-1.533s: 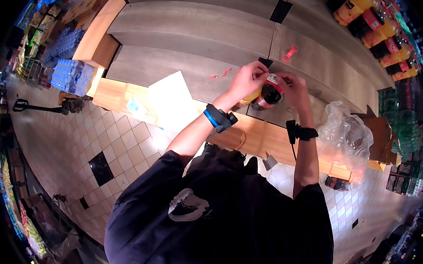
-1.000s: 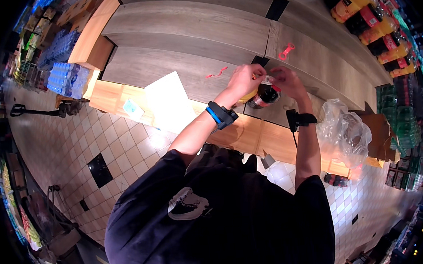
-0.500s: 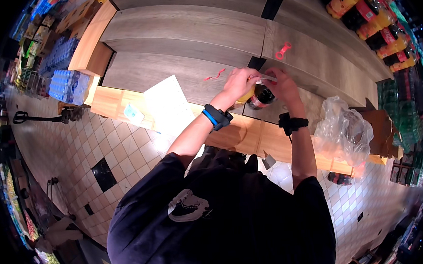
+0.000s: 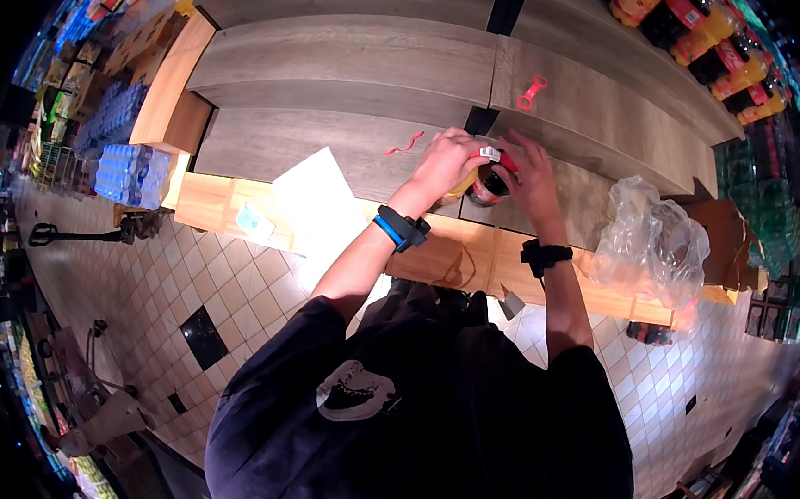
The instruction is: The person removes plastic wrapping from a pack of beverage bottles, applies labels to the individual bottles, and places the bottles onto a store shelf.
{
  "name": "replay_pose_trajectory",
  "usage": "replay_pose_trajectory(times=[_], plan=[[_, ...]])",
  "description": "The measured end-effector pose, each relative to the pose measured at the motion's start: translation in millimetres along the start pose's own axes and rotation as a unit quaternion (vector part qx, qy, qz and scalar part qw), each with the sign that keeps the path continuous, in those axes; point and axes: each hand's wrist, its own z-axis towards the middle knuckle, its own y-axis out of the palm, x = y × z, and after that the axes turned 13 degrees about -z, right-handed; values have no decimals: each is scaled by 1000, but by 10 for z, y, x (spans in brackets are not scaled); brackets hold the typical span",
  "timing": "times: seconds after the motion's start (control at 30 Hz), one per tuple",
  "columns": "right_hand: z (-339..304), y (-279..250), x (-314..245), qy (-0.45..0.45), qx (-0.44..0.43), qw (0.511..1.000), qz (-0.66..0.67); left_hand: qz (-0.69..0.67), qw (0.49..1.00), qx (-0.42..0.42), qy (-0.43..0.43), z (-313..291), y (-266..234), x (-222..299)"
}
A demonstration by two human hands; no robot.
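Observation:
On the front of the lowest wooden shelf stand a dark cola bottle point(image 4: 487, 191) and a bottle of orange drink point(image 4: 460, 190), side by side. My hands partly cover their tops. A red plastic bottle handle with a white label point(image 4: 493, 154) lies over the necks. My left hand point(image 4: 446, 166) is closed, pinching the labelled part. My right hand point(image 4: 533, 181) curls round its right end, fingers bent and slightly apart. Farther back lies another red two-ring bottle handle point(image 4: 532, 93). A thin wavy red strip point(image 4: 405, 144) lies left of my left hand.
A white sheet point(image 4: 316, 200) and a small pale blue packet point(image 4: 253, 221) lie at the left front edge. Clear plastic wrap point(image 4: 652, 241) and an open cardboard box point(image 4: 725, 234) are on the right. Mixed drink bottles point(image 4: 687, 30) line the far right. Water packs point(image 4: 131, 176) stand left.
The red handle has turned, so its white label faces up beside my left fingers. My right fingers have loosened and spread a little. The bottles stay in place.

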Motion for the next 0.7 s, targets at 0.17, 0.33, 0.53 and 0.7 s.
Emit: replay_pose_trajectory(times=[0.17, 0.33, 0.53, 0.7], plan=[[-18, 114, -12, 51, -34, 996, 59, 15, 999, -26, -21, 26, 27, 56], [6, 309, 177, 65, -66, 993, 70, 25, 990, -85, -109, 121, 25, -62], [108, 385, 537, 62, -213, 964, 148, -17, 931, -263, -253, 503, -118, -141], [188, 375, 663, 46, -291, 915, 276, -174, 877, -366, -258, 614, -147, -386]])
